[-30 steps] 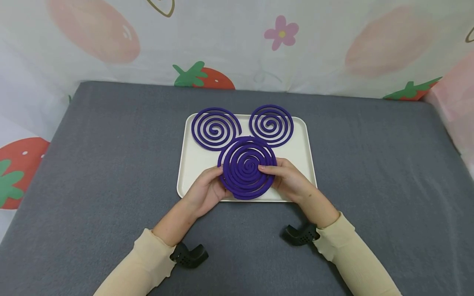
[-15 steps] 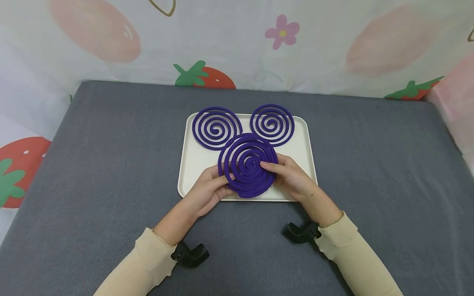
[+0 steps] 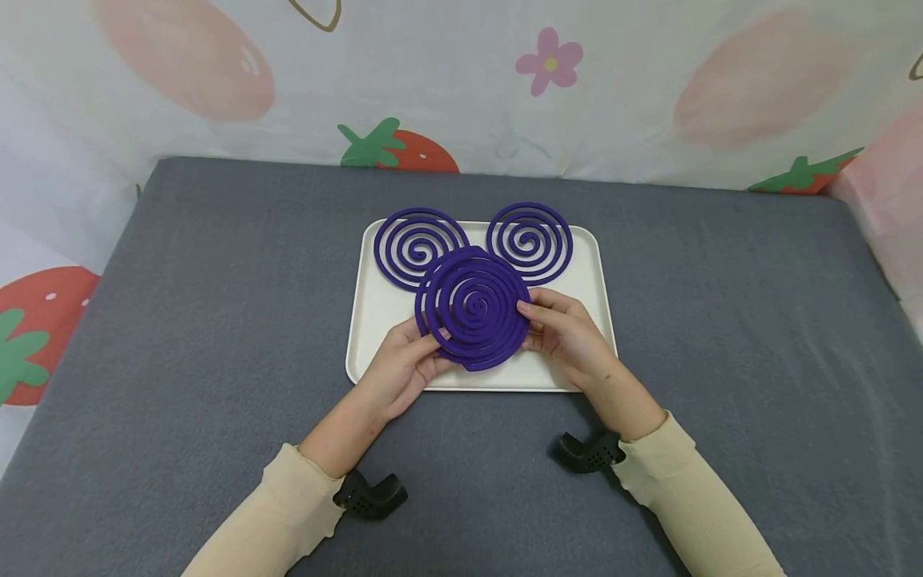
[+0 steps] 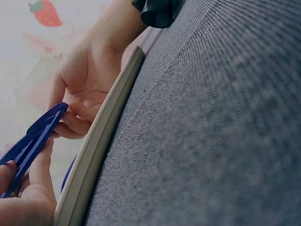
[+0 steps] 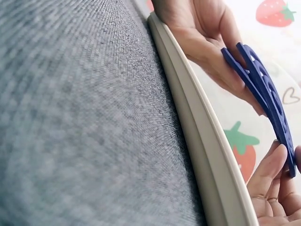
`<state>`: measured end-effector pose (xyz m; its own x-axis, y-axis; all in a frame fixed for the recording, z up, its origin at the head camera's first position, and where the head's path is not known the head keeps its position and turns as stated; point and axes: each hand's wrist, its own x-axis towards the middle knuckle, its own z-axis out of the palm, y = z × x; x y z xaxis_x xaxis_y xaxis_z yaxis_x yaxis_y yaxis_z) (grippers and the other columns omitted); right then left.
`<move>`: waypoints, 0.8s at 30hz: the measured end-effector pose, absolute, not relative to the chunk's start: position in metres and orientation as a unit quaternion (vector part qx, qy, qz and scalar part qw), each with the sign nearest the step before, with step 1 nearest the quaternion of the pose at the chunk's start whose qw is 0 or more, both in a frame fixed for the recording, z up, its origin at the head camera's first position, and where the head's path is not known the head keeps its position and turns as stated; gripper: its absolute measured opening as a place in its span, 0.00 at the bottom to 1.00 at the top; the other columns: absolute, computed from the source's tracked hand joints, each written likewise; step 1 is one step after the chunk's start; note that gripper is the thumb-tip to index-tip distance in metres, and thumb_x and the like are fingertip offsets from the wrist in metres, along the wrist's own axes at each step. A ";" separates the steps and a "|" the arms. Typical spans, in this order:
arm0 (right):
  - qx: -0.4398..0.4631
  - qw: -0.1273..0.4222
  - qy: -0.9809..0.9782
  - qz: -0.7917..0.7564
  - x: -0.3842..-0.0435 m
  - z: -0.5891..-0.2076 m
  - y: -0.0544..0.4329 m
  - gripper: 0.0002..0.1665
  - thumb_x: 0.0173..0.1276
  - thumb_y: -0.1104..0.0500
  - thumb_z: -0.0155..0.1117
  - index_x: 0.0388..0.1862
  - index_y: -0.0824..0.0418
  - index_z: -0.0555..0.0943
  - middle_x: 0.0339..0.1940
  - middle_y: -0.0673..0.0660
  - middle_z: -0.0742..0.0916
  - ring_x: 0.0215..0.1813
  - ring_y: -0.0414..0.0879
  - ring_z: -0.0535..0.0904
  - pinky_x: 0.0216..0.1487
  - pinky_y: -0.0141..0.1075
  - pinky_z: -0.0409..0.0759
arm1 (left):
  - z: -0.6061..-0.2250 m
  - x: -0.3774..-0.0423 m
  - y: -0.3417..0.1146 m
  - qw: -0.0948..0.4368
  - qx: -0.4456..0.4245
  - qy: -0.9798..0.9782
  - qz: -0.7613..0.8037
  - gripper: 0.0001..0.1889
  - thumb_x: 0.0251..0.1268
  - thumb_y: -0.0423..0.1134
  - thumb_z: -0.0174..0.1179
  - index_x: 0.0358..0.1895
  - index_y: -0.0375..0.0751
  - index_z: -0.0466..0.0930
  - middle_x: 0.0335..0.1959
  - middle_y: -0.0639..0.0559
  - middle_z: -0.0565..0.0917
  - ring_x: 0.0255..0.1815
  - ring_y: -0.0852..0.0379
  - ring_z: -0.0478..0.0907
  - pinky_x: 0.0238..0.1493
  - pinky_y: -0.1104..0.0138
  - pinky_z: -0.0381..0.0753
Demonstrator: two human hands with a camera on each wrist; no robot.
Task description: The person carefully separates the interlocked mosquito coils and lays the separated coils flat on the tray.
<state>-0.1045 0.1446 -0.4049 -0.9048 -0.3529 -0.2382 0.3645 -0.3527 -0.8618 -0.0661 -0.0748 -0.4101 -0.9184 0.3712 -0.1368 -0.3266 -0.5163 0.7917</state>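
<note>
Both hands hold a purple mosquito coil [image 3: 476, 308] above the near part of a white tray [image 3: 371, 336]. It is tightly wound, and in the right wrist view the coil [image 5: 270, 101] appears as two layers spread apart at one end. At its lower left edge the left hand [image 3: 398, 362] grips it, thumb on top and fingers beneath. The right hand [image 3: 571, 340] pinches the right edge between thumb and fingers. Two looser purple coils lie at the tray's far side, one at left [image 3: 418, 254] and one at right [image 3: 530, 243]. The held coil partly covers the left one.
A grey cloth [image 3: 216, 320] covers the table under the tray. Behind it hangs a pale curtain [image 3: 613, 96] printed with strawberries and a flower. Each wrist carries a black camera mount, one at left [image 3: 369, 495] and one at right [image 3: 587, 453].
The held coil has moved away from the body and slightly left, and has turned. The right thumb has slid from near its centre to its right edge. The tray's two coils stay put.
</note>
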 end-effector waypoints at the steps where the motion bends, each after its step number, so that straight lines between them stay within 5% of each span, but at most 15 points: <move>1: 0.006 0.212 0.529 -0.822 -0.104 -0.405 0.145 0.18 0.69 0.73 0.47 0.31 0.57 0.81 0.23 0.50 0.82 0.24 0.39 0.78 0.25 0.30 0.79 | -0.410 -0.066 -0.075 0.200 0.022 0.449 0.871 0.22 0.72 0.22 0.36 0.67 0.19 0.52 0.46 0.51 0.81 0.47 0.57 0.80 0.50 0.64 0.80; 11: 0.005 0.134 0.604 -0.786 -0.105 -0.405 0.144 0.19 0.65 0.75 0.55 0.33 0.52 0.83 0.26 0.50 0.82 0.23 0.39 0.76 0.25 0.28 0.78 | -0.410 -0.067 -0.075 0.203 0.012 0.432 0.878 0.22 0.71 0.22 0.36 0.66 0.17 0.52 0.45 0.50 0.82 0.46 0.58 0.80 0.48 0.65 0.80; 24: -0.006 0.151 0.585 -0.797 -0.104 -0.404 0.144 0.14 0.64 0.76 0.54 0.35 0.58 0.78 0.28 0.52 0.82 0.26 0.40 0.78 0.27 0.29 0.79 | -0.411 -0.067 -0.076 0.203 0.017 0.436 0.876 0.24 0.70 0.22 0.37 0.67 0.19 0.50 0.49 0.49 0.79 0.51 0.57 0.78 0.55 0.62 0.77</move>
<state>-0.1043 0.1443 -0.4036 -0.9545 -0.2473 -0.1667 0.2330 -0.2697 -0.9343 -0.0671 -0.0759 -0.4111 -0.9166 0.3719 -0.1469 -0.3416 -0.5371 0.7713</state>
